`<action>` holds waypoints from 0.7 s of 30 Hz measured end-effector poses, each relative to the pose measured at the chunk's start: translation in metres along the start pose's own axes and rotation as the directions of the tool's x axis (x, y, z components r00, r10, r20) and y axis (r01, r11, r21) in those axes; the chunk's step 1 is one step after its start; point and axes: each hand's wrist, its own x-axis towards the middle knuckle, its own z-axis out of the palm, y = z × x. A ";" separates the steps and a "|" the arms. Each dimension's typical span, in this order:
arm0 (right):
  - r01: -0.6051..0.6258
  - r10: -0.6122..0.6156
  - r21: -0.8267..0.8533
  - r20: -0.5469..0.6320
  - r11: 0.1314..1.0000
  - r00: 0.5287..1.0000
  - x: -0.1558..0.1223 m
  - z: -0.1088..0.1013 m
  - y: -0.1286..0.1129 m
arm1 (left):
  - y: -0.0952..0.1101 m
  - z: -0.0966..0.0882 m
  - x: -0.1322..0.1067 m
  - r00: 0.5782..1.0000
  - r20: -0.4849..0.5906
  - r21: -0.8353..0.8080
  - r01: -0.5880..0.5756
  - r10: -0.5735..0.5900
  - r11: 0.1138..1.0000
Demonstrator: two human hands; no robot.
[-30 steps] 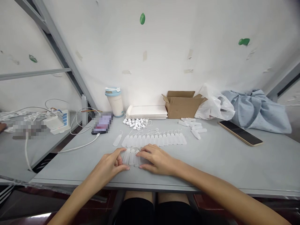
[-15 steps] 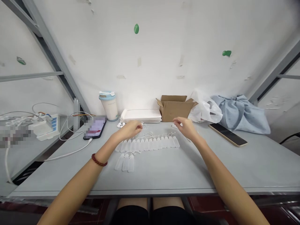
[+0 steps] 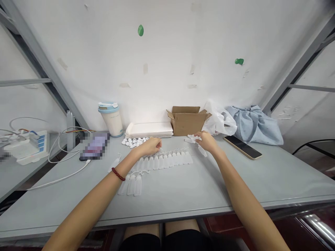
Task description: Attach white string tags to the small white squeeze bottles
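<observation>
My left hand point(image 3: 152, 146) is closed above the far edge of a long row of frosted plastic tags point(image 3: 167, 160) with thin white strings. White string shows beside its fingertips, but what they hold is hidden. Three more tags point(image 3: 131, 184) lie in a shorter row in front, and another tag point(image 3: 114, 164) is partly behind my left wrist. My right hand point(image 3: 208, 141) reaches into a loose pile of frosted plastic tags point(image 3: 191, 138), its thumb and fingers pinched on one. A single tag point(image 3: 202, 151) lies under that hand.
Small white pieces point(image 3: 134, 142) are heaped before stacked white trays point(image 3: 150, 129). An open cardboard box point(image 3: 187, 123), a plastic bag point(image 3: 221, 122) and blue cloth point(image 3: 256, 125) line the wall. A cup point(image 3: 112, 120), a charging phone point(image 3: 94, 146) and another phone point(image 3: 243, 147) stand or lie around.
The view has swung right, so everything sits further left in the picture. My right hand has come down onto the loose tags, and my left hand has shifted right over the row.
</observation>
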 end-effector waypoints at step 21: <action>0.061 -0.058 -0.060 0.051 0.996 0.997 0.001 0.014 -0.015 | -0.016 -0.004 -0.013 0.962 -0.265 -0.050 0.054 -0.065 0.997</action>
